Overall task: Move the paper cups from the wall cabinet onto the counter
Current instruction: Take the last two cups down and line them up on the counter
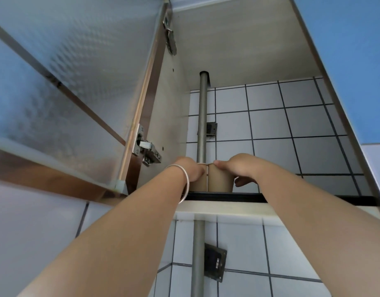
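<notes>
Two brown paper cups stand side by side, touching, on the bottom shelf of the open wall cabinet [227,197]. My left hand [190,169], with a silver bangle on the wrist, wraps the left paper cup [199,183]. My right hand [238,168] grips the right paper cup [220,182] from above and the right side. Both cups rest on the shelf. Their rims are mostly covered by my fingers. The counter is out of view.
The cabinet door [67,93], frosted glass in a metal frame, hangs open at the left on hinges [146,150]. A grey vertical pipe [202,116] runs through the cabinet just behind the cups. White tiled wall lies behind and below.
</notes>
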Action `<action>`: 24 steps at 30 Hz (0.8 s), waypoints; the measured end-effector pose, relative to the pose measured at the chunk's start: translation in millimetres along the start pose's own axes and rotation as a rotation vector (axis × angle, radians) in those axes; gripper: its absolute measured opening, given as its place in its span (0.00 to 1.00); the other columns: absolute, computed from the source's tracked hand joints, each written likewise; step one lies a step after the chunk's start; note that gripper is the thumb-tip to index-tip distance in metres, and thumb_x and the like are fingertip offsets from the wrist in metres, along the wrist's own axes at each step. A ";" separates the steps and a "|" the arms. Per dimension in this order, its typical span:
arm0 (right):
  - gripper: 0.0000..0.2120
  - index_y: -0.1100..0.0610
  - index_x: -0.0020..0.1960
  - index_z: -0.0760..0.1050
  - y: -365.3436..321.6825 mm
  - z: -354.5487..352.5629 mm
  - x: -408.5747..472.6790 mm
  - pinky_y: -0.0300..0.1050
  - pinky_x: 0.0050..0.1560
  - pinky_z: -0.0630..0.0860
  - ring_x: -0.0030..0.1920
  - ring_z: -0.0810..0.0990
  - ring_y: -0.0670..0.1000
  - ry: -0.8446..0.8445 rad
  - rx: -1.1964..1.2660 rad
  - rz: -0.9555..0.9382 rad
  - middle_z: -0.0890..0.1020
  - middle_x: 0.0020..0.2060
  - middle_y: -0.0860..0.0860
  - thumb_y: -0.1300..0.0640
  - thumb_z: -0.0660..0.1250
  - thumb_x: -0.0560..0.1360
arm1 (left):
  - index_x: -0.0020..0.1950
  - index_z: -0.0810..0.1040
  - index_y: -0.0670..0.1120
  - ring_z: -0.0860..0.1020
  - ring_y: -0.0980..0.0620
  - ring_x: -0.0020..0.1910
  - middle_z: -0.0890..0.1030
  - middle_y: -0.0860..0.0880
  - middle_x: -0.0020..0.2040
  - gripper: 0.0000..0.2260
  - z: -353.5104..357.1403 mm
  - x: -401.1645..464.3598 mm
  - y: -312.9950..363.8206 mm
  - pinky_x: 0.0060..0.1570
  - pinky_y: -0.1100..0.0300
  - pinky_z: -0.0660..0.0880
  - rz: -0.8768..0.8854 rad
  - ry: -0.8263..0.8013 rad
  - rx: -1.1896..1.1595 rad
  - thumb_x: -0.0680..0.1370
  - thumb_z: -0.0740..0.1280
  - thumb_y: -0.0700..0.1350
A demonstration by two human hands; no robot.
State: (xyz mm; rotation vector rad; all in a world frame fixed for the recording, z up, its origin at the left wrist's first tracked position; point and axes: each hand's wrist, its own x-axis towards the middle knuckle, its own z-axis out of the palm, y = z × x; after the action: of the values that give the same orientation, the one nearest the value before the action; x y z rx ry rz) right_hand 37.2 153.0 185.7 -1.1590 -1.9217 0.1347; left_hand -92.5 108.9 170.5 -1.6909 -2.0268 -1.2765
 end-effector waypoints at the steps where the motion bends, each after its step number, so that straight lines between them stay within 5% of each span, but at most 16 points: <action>1: 0.26 0.61 0.57 0.73 -1.2 -2.8 -0.5 0.47 0.54 0.78 0.51 0.80 0.56 0.024 0.031 -0.012 0.78 0.56 0.57 0.38 0.59 0.74 | 0.68 0.67 0.36 0.73 0.41 0.63 0.73 0.39 0.66 0.25 -2.2 1.3 0.6 0.55 0.55 0.72 -0.025 0.023 -0.091 0.79 0.59 0.53; 5: 0.26 0.59 0.54 0.72 -14.2 -19.5 -9.8 0.47 0.44 0.81 0.46 0.81 0.56 0.173 0.216 -0.071 0.79 0.49 0.57 0.37 0.60 0.72 | 0.70 0.59 0.39 0.73 0.40 0.61 0.73 0.39 0.64 0.31 -19.2 2.1 8.3 0.58 0.53 0.72 -0.026 0.135 -0.492 0.75 0.65 0.55; 10: 0.29 0.53 0.59 0.65 -28.3 -32.3 -53.0 0.49 0.46 0.77 0.48 0.78 0.54 0.343 0.482 -0.181 0.76 0.52 0.52 0.35 0.65 0.67 | 0.55 0.59 0.50 0.76 0.46 0.47 0.75 0.46 0.52 0.26 -39.6 -36.3 16.6 0.48 0.53 0.77 0.097 0.316 -0.796 0.69 0.70 0.59; 14: 0.32 0.47 0.54 0.64 -26.8 -23.3 -113.3 0.52 0.48 0.79 0.48 0.79 0.51 0.358 0.757 -0.213 0.77 0.49 0.47 0.34 0.71 0.58 | 0.64 0.62 0.49 0.76 0.49 0.45 0.73 0.48 0.50 0.34 -40.6 -96.8 19.0 0.45 0.56 0.76 0.114 0.393 -0.916 0.65 0.73 0.59; 17: 0.32 0.45 0.54 0.65 -16.1 -7.0 -161.7 0.44 0.36 0.78 0.45 0.79 0.48 0.283 0.962 -0.184 0.77 0.48 0.45 0.35 0.73 0.57 | 0.60 0.65 0.51 0.74 0.58 0.40 0.73 0.54 0.45 0.35 -35.0 -147.6 11.6 0.35 0.63 0.71 0.056 0.417 -0.928 0.61 0.74 0.64; 20: 0.26 0.45 0.51 0.67 -0.5 16.2 -209.4 0.36 0.20 0.73 0.41 0.78 0.45 0.211 1.092 -0.108 0.77 0.44 0.45 0.39 0.74 0.60 | 0.57 0.69 0.53 0.78 0.57 0.43 0.78 0.55 0.47 0.34 -21.1 -201.2 -3.5 0.38 0.61 0.77 -0.004 0.416 -0.924 0.57 0.73 0.67; 24: 0.25 0.46 0.51 0.69 14.9 46.8 -269.5 0.45 0.37 0.78 0.43 0.80 0.47 0.097 1.161 0.012 0.79 0.46 0.47 0.39 0.74 0.60 | 0.56 0.71 0.54 0.80 0.54 0.45 0.80 0.52 0.49 0.32 -6.8 -267.4 -25.7 0.38 0.58 0.80 -0.120 0.390 -0.829 0.57 0.73 0.66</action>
State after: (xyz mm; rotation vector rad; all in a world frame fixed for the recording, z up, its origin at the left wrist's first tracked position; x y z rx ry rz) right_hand 66.0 -29.6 -16.5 -0.3592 -1.3437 1.0193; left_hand -31.9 -81.8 -8.9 -1.3910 -1.4610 -2.4903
